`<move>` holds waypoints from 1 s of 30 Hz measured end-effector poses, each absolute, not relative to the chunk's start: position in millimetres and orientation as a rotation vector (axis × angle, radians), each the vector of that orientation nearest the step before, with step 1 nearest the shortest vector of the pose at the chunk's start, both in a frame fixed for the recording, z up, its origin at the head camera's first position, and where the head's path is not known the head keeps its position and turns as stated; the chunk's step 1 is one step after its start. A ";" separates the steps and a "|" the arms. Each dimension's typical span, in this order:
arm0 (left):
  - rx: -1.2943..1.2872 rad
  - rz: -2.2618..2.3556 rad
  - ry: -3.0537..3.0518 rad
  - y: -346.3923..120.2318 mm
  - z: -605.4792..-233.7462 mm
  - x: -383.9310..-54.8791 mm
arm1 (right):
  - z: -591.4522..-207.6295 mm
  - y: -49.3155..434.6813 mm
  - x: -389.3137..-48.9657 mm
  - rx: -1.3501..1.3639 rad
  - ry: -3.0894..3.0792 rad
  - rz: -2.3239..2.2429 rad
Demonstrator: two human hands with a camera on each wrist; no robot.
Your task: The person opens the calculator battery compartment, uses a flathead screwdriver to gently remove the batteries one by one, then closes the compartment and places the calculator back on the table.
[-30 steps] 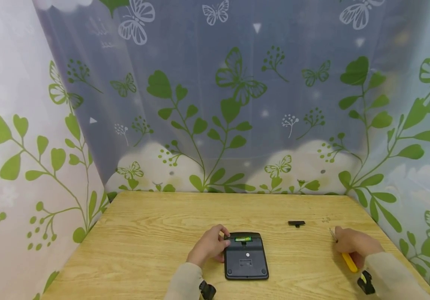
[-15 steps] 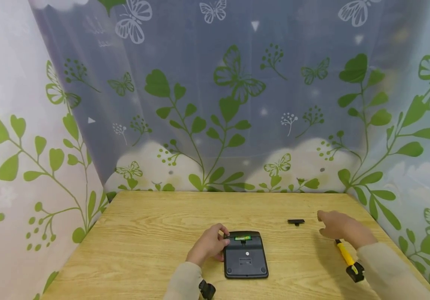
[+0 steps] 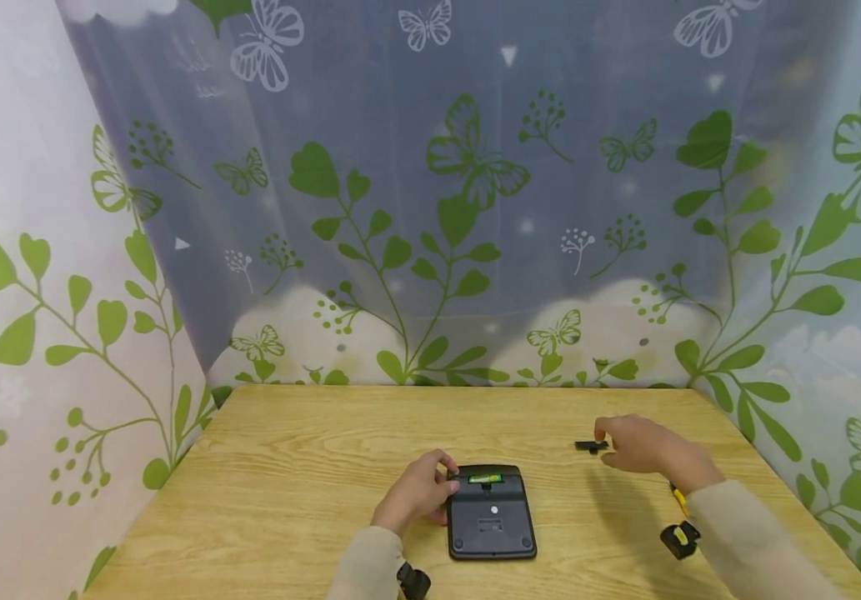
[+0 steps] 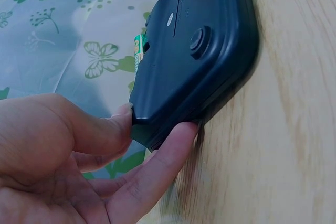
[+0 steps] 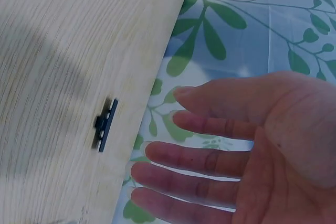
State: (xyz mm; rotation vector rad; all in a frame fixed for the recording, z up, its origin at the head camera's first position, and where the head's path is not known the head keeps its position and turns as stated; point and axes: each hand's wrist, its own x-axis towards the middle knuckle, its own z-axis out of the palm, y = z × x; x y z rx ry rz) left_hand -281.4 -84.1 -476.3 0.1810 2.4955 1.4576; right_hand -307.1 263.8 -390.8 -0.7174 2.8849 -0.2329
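A black calculator lies face down on the table, its battery bay uncovered and a green battery inside. My left hand holds the calculator's upper left corner; in the left wrist view the thumb presses one edge and a finger the side. Farther right lies a small black battery cover with a tab. Over its right end reaches my right hand, fingers extended and nothing held. The right wrist view shows that palm facing the camera, apart from the cover.
A screwdriver with a yellow handle lies on the table, partly hidden under my right forearm. The wooden table ends at a patterned curtain behind and at both sides. Black wrist cameras sit on both sleeves.
My right hand has let go of the yellow screwdriver, leaving it on the table, and moved left to the battery cover. The left hand and calculator stay in place.
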 end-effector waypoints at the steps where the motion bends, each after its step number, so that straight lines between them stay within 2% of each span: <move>1: 0.179 1.457 2.495 -84.0 -476.2 -281.1 | -390.9 261.5 -306.8 -0.724 2.881 -0.247; 30: 0.206 1.460 2.502 -84.4 -477.0 -281.4 | -390.6 210.1 -305.3 -0.840 2.832 -0.414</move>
